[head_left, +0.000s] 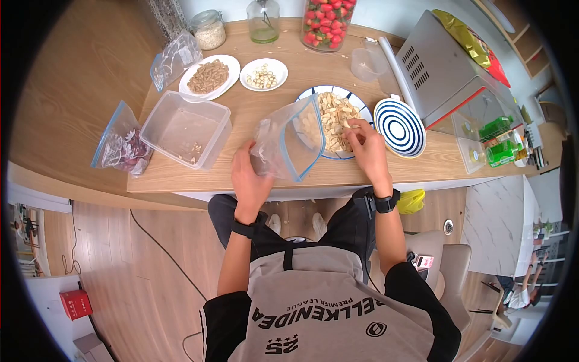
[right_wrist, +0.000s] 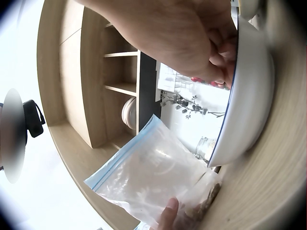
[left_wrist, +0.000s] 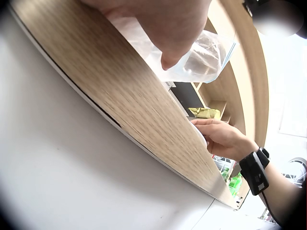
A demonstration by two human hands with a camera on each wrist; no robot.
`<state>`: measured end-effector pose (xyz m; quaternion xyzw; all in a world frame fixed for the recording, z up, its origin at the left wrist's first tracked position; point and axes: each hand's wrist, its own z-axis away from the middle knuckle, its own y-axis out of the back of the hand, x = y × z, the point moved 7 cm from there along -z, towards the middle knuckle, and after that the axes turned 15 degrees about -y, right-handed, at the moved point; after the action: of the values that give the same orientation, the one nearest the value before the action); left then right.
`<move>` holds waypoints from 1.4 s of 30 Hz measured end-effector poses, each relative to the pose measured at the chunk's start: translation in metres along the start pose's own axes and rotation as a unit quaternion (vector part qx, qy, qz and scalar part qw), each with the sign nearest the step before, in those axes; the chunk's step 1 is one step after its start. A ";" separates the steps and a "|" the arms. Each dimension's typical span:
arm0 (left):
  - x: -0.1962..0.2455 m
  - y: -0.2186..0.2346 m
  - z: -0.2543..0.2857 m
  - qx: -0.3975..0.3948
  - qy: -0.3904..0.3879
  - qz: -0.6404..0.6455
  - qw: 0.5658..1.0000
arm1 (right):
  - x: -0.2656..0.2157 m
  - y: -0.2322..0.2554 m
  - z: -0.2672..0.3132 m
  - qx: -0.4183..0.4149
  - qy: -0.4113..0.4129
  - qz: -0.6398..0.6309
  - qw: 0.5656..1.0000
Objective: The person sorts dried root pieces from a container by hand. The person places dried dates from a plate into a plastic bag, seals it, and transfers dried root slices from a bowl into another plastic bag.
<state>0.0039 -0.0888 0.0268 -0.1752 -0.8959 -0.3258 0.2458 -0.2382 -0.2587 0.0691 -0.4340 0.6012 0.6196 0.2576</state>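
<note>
Both arms reach forward, the left arm (head_left: 232, 265) and the right arm (head_left: 392, 238) apart from each other. The left hand (head_left: 250, 181) grips between its thumb (left_wrist: 171, 57) and fingers (head_left: 242, 155). The right hand (head_left: 369, 154) reaches farther forward (its wrist (head_left: 381, 186) too), angled inward with fingers bent and the tips drawn together in a pinch.

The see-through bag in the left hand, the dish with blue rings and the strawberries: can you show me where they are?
See-through bag (head_left: 276, 143): head view, on its clear side.
Blue-ringed dish (head_left: 399, 128): head view, middle of its rings.
Strawberries (head_left: 326, 23): head view, middle of the pile.
</note>
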 end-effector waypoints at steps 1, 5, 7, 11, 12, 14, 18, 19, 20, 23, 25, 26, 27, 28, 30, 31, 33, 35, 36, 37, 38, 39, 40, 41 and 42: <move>0.000 0.000 0.000 0.000 0.000 0.000 1.000 | 0.001 0.000 0.000 0.000 0.000 0.000 1.000; 0.000 0.001 0.000 0.002 -0.004 -0.001 1.000 | 0.007 -0.002 -0.003 -0.011 0.004 0.005 1.000; 0.000 0.000 0.000 0.002 -0.004 0.000 1.000 | 0.006 -0.002 -0.003 -0.006 0.017 0.021 1.000; 0.001 0.001 -0.001 0.002 -0.001 0.003 1.000 | -0.001 -0.003 -0.002 0.001 0.038 0.085 0.996; 0.002 0.001 -0.001 0.003 -0.001 0.006 1.000 | -0.004 -0.006 -0.002 -0.014 0.050 0.107 0.993; 0.002 0.001 -0.002 0.003 -0.001 0.004 1.000 | -0.008 -0.010 -0.003 -0.016 0.067 0.116 0.991; -0.001 0.001 -0.001 0.003 0.007 -0.001 1.000 | -0.008 -0.020 -0.011 -0.027 0.086 0.131 0.987; -0.001 0.001 -0.001 0.004 0.008 -0.002 1.000 | -0.008 -0.021 -0.011 -0.029 0.087 0.130 0.987; 0.000 0.001 -0.001 0.003 0.010 -0.001 1.000 | -0.007 -0.020 -0.011 -0.026 0.082 0.122 0.989; 0.001 0.001 -0.001 0.005 0.001 -0.003 1.000 | -0.006 -0.018 -0.011 -0.005 0.085 0.115 0.990; 0.002 0.000 -0.001 0.007 -0.008 -0.005 1.000 | -0.006 -0.014 -0.009 0.014 0.092 0.116 0.989; 0.001 0.000 0.000 0.007 -0.005 -0.003 1.000 | -0.016 -0.007 -0.005 0.055 0.121 0.102 0.986; 0.000 0.001 -0.001 0.007 -0.001 -0.001 1.000 | -0.026 0.001 0.000 0.096 0.150 0.089 0.980; 0.000 0.001 -0.001 0.008 0.000 -0.002 1.000 | -0.033 0.005 0.003 0.095 0.150 0.088 0.980; 0.003 0.001 -0.002 0.006 -0.008 -0.010 1.000 | -0.043 0.026 0.010 0.105 0.093 -0.049 0.989; 0.002 0.001 -0.001 0.005 -0.008 -0.010 1.000 | -0.050 0.031 0.014 0.105 0.091 -0.049 0.989; 0.000 -0.001 0.000 0.005 -0.010 0.001 1.000 | -0.065 0.055 0.030 0.180 0.143 -0.205 0.951; -0.001 -0.002 0.000 0.001 -0.009 0.002 1.000 | -0.079 0.063 0.039 0.186 0.150 -0.233 0.943; -0.002 -0.002 0.000 -0.001 -0.005 0.002 1.000 | -0.084 0.067 0.044 0.189 0.158 -0.262 0.933; -0.002 -0.002 0.000 -0.001 -0.005 0.001 1.000 | -0.089 0.071 0.050 0.189 0.158 -0.262 0.933; -0.001 -0.001 0.000 0.002 -0.010 -0.003 1.000 | -0.093 0.075 0.058 0.198 0.165 -0.271 0.928; 0.000 0.000 0.000 0.005 -0.013 -0.007 1.000 | -0.095 0.078 0.064 0.207 0.171 -0.279 0.922; -0.001 0.000 -0.001 0.006 -0.013 -0.008 1.000 | -0.093 0.082 0.069 0.230 0.189 -0.314 0.902; -0.001 -0.001 -0.001 0.004 -0.010 -0.007 1.000 | -0.096 0.083 0.072 0.229 0.189 -0.314 0.902; -0.002 -0.001 0.000 0.001 -0.007 -0.006 1.000 | -0.101 0.090 0.081 0.260 0.227 -0.335 0.876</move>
<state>0.0047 -0.0903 0.0255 -0.1723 -0.8990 -0.3249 0.2378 -0.2829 -0.1730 0.1940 -0.6557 0.6012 0.2016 0.4100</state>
